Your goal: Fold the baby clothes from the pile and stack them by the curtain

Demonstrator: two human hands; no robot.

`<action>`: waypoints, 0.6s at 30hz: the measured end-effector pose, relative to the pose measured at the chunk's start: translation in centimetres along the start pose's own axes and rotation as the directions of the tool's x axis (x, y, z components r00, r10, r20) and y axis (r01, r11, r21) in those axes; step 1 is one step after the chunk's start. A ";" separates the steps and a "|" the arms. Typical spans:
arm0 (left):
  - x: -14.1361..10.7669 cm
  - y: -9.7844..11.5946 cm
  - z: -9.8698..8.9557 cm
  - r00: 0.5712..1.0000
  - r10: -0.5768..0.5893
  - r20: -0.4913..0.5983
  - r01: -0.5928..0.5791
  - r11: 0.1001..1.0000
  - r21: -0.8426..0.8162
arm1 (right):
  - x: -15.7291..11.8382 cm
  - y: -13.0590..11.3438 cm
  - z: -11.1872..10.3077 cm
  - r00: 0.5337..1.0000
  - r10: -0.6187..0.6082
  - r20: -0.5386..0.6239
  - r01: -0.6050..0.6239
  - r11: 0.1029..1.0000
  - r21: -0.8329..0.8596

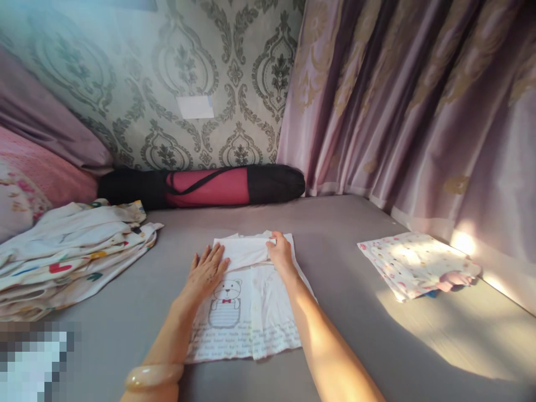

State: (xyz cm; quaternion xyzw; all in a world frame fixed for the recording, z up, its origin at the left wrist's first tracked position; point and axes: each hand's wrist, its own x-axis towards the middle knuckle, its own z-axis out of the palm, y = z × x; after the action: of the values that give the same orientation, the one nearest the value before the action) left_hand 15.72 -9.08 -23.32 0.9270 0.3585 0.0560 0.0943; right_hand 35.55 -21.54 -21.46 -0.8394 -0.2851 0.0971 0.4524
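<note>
White shirt (250,304) lies on the grey sheet (347,318), stretching from the hands back toward the body, its long axis seemingly that way; left hand (208,272) spreads flat on its left edge, nearer the bear print (226,304); right hand (281,254) pinches the folded upper band (240,253).

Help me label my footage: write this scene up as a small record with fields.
Left hand: flat on the garment's left edge
Left wrist: pale bangle
Right hand: pinching the garment's folded upper part
White garment: bear drawing with red bow, printed text along near edge
Surface: grey sheet
Far left: heaped printed cloth
Right: folded printed cloth, partly sunlit
Back: long red-and-black bag by the patterned wall
Back right: purple curtain
</note>
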 end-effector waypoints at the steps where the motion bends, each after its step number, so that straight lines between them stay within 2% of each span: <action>1: 0.0 0.1 0.0 1.000 -0.005 0.006 0.005 1.000 0.000 | -0.1 0.0 -0.1 1.000 -0.008 -0.004 0.008 1.000 -0.024; 7: -0.1 0.6 -0.6 0.997 -0.047 0.058 0.045 0.998 0.039 | -1.0 0.0 -0.1 0.993 -0.118 0.021 0.120 0.974 -0.191; 12: -0.2 0.4 -0.8 0.997 -0.035 0.062 0.036 0.999 -0.005 | -2.1 -0.1 0.4 0.965 -0.262 -0.003 0.243 0.898 -0.368; 14: -0.2 0.1 -0.9 0.998 -0.020 0.066 0.023 0.999 -0.041 | -2.2 -0.1 0.4 0.965 -0.261 -0.011 0.230 0.870 -0.436; 18: 0.0 -0.6 -1.0 0.998 -0.011 0.060 0.018 0.993 -0.115 | -1.9 -0.6 0.0 0.983 -0.183 0.014 0.164 0.847 -0.505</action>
State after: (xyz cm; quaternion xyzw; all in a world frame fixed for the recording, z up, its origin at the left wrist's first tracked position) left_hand 15.20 -8.53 -22.51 0.9187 0.3583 0.0486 0.1589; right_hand 33.82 -22.39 -21.15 -0.9007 -0.3672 -0.0366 0.2293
